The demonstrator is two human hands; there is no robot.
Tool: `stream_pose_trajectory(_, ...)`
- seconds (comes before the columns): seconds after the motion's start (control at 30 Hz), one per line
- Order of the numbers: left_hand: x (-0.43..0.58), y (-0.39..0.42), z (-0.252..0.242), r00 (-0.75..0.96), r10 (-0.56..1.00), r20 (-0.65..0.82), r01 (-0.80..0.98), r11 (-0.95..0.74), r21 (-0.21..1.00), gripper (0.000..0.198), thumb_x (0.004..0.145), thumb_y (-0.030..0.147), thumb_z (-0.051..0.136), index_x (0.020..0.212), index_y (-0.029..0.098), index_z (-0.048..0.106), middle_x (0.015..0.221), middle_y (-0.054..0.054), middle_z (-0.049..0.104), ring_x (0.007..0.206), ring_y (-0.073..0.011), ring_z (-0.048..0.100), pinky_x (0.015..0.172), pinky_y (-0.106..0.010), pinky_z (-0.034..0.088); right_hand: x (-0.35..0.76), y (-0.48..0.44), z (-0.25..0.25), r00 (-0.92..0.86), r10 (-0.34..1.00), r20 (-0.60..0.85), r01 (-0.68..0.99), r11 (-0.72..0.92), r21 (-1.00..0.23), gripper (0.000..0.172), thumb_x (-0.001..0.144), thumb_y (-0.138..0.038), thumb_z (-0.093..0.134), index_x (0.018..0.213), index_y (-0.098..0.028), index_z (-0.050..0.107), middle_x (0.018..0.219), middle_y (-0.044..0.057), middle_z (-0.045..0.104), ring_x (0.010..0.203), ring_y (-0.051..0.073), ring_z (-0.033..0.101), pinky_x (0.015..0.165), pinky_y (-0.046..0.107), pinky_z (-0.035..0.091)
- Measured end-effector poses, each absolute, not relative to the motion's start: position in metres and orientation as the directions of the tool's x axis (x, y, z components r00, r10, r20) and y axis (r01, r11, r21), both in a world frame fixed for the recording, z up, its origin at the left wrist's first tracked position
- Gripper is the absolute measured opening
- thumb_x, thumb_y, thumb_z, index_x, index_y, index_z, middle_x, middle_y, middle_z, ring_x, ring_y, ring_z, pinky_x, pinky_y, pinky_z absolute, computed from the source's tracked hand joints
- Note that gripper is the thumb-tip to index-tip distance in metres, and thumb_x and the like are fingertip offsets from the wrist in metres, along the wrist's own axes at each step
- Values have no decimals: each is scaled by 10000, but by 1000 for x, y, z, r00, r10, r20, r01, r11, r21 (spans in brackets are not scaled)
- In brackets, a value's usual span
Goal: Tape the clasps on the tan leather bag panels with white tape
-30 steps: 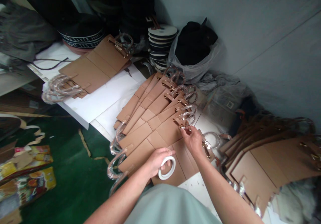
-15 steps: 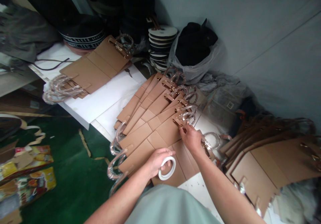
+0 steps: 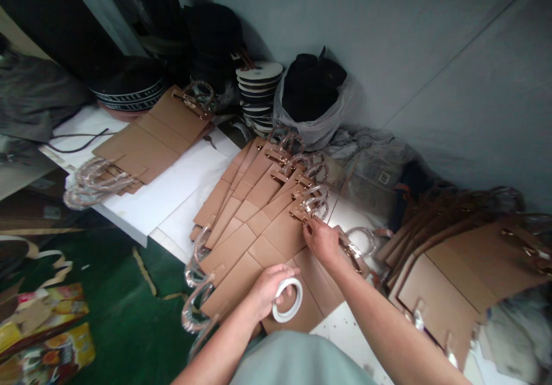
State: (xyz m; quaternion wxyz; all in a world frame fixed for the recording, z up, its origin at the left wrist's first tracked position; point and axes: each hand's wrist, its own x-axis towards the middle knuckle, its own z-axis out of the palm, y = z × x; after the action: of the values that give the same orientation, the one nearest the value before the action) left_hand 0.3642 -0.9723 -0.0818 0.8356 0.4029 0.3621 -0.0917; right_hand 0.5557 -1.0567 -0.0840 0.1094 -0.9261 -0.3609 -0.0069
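My left hand (image 3: 268,290) is closed round a white roll of tape (image 3: 287,300), held low over the nearest tan leather panel (image 3: 241,270). My right hand (image 3: 321,239) rests with its fingers pressed on the upper edge of a tan panel (image 3: 282,232), right by its gold clasp and plastic-wrapped ring handle (image 3: 314,205). Several such tan panels lie fanned in an overlapping row (image 3: 254,195) in front of me, handles at both ends.
A second pile of tan panels (image 3: 149,134) lies on white sheets (image 3: 172,172) at the left, a third (image 3: 457,258) at the right. A plastic bag of black items (image 3: 313,94) and stacked discs (image 3: 257,94) stand by the grey wall. Green floor (image 3: 121,316) lies left.
The camera has tilted, so the scene sits slightly lower and left. My right hand has gone from pinching at the clasp to pressing flat on the panel's edge. The left hand keeps the tape.
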Motion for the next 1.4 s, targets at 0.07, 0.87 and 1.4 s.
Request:
stream_pose_trajectory(0.07, 365, -973, -82, 718, 139, -682, 448, 657, 606, 291, 760, 391, 736, 816, 122, 639, 842, -111, 740, 417, -36, 448, 320, -151, 177, 556, -1056, -84, 740, 665, 99, 670, -714, -206, 177, 962, -282, 518, 895, -228, 672, 910, 50, 716, 786, 210, 650, 587, 289, 297)
stream_pose_trajectory(0.87, 372, -969, -12, 806, 185, -563, 397, 536, 745, 401, 888, 455, 641, 1116, 125, 636, 628, 16, 602, 367, -32, 321, 374, -203, 169, 522, -1094, -82, 839, 544, 28, 509, -764, -396, 121, 871, -259, 574, 786, -235, 657, 828, 37, 728, 712, 202, 644, 605, 275, 320)
stream_pose_trajectory(1.4, 393, -969, -11, 826, 358, -435, 385, 205, 900, 381, 925, 427, 581, 1219, 185, 581, 684, 32, 602, 434, -65, 436, 423, -195, 325, 525, -1111, -19, 724, 676, -138, 88, -289, -953, 227, 848, -444, 654, 886, -230, 721, 765, 3, 702, 684, 184, 616, 634, 271, 437)
